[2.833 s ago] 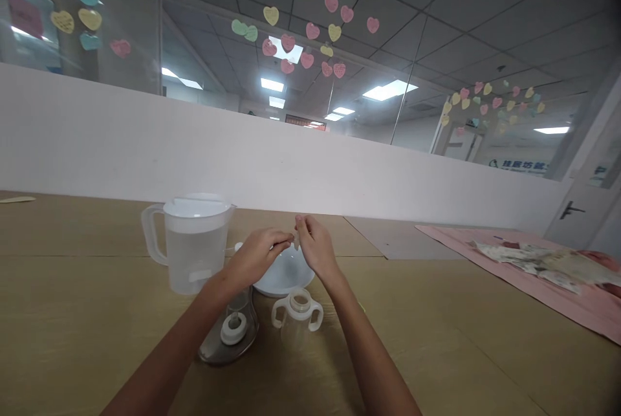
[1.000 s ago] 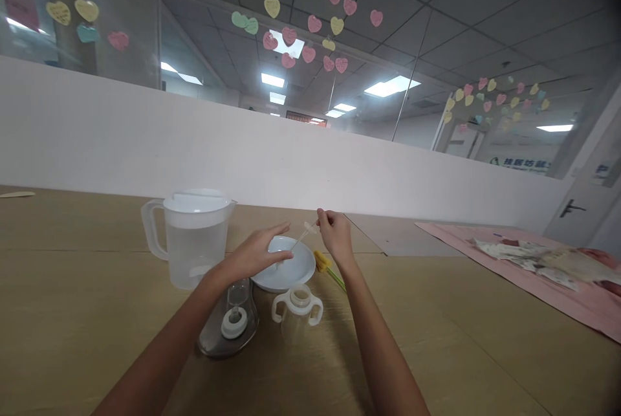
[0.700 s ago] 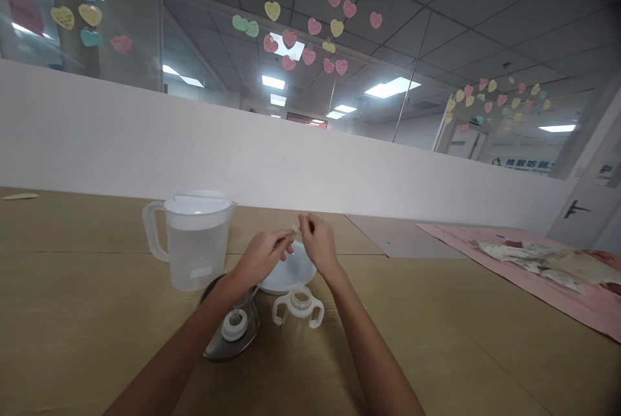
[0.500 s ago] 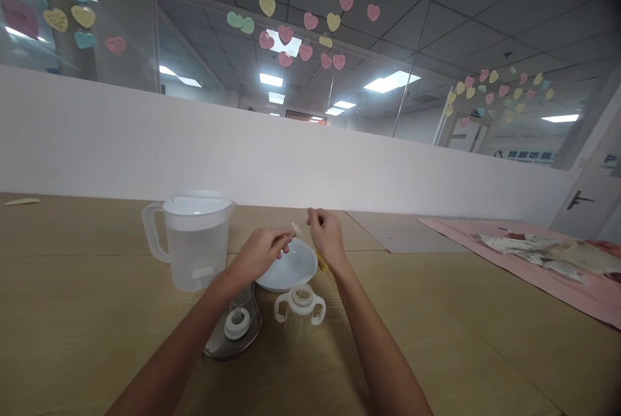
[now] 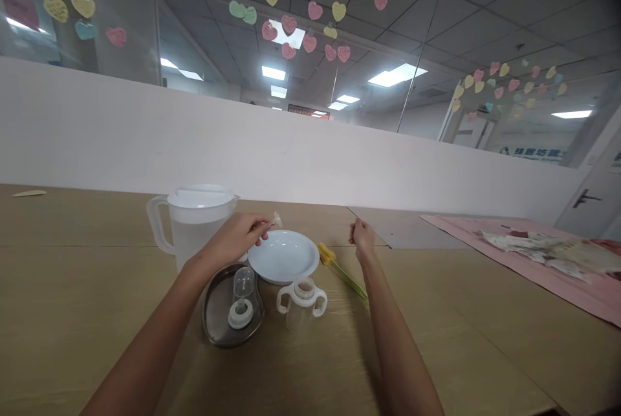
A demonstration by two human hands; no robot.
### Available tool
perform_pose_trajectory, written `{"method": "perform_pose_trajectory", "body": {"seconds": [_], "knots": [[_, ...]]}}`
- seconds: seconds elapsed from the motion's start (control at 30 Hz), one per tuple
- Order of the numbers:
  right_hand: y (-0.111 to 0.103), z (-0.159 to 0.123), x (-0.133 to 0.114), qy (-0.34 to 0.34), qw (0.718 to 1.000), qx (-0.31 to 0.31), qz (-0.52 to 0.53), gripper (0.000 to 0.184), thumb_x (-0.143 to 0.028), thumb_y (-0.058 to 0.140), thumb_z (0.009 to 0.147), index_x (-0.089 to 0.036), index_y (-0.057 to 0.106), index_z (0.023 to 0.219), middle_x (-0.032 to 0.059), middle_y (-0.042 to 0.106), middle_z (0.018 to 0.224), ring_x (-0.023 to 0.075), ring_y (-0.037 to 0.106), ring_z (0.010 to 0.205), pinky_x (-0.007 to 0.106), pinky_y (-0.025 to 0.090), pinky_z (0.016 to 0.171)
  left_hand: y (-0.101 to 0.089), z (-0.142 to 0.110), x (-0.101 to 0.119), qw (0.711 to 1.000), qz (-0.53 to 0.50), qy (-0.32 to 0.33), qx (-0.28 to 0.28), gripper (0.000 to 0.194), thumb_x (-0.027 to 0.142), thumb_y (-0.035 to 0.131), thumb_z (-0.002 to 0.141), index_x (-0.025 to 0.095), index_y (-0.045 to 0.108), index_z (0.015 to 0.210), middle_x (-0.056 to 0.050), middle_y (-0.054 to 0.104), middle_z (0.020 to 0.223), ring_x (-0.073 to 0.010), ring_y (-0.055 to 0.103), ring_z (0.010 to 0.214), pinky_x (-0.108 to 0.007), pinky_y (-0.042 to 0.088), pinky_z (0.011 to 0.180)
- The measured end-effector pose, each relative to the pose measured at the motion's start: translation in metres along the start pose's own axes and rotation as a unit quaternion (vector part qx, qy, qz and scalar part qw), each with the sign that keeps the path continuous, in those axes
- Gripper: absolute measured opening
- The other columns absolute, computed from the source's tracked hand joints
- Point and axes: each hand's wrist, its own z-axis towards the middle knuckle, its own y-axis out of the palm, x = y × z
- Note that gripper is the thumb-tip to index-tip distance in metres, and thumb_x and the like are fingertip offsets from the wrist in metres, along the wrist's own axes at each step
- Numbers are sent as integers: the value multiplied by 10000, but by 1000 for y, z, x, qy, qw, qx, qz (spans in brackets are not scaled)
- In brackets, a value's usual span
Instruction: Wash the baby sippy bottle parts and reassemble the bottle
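My left hand [image 5: 242, 233] pinches a small translucent whitish piece [image 5: 277, 218], too small to name exactly, above the left back rim of a white bowl [image 5: 284, 261]. To the right, my right hand [image 5: 361, 235] is closed in the air; whatever its fingers hold is hidden. A clear baby bottle [image 5: 301, 306] with two white handles stands uncapped in front of the bowl. In a metal kidney dish [image 5: 216, 312], left of it, lie a white collar with a teat [image 5: 240, 314] and a clear dome cap [image 5: 244, 282].
Behind my left forearm stands a lidded clear pitcher [image 5: 194, 225] with liquid in it. A yellow-headed brush-like thing [image 5: 326, 253] with a green stem lies right of the bowl. Papers [image 5: 528, 248] rest on a pink cloth [image 5: 456, 228] at far right. A white wall [image 5: 291, 164] bounds the table's back.
My hands have moved apart: the left went left with the small piece, the right went right. The bowl, the dome cap and the yellow-headed thing now show more fully.
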Motion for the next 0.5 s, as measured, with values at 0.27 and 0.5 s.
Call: {"method": "perform_pose_trajectory", "body": {"seconds": [0.27,0.5], "knots": [[35,-15,23,44,978,-136,-149,123,-238,438,789,-149,505,736,-29,520,505,62,453,366,165,358,379,9,5,-5,998,34,46,2,350,350,338,830,189,631,933,-29,664,888,-167,577,788,-241,406,673],[23,-17,-11,-22,952,-180,-245,170,-292,434,797,-169,528,868,18,596,704,81,529,446,174,347,386,46,19,-23,987,161,30,-2,273,235,408,799,202,671,869,-74,662,910,-186,566,835,-253,380,702]]}}
